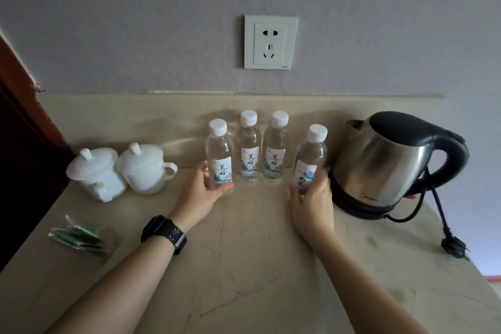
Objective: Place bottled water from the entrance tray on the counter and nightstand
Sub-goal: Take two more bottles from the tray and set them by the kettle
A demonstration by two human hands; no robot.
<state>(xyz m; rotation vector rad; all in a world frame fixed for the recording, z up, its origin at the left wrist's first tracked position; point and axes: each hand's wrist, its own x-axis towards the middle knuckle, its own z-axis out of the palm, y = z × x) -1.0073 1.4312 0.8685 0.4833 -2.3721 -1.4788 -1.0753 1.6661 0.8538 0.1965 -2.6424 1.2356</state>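
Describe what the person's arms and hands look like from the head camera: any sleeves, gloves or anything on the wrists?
Both forearms are bare to the bottom edge of the picture, with no sleeves in view. The left hand and right hand wear no gloves, and no rings show. The left wrist carries a black wristwatch with a broad black strap and a rectangular case. The right wrist is bare.
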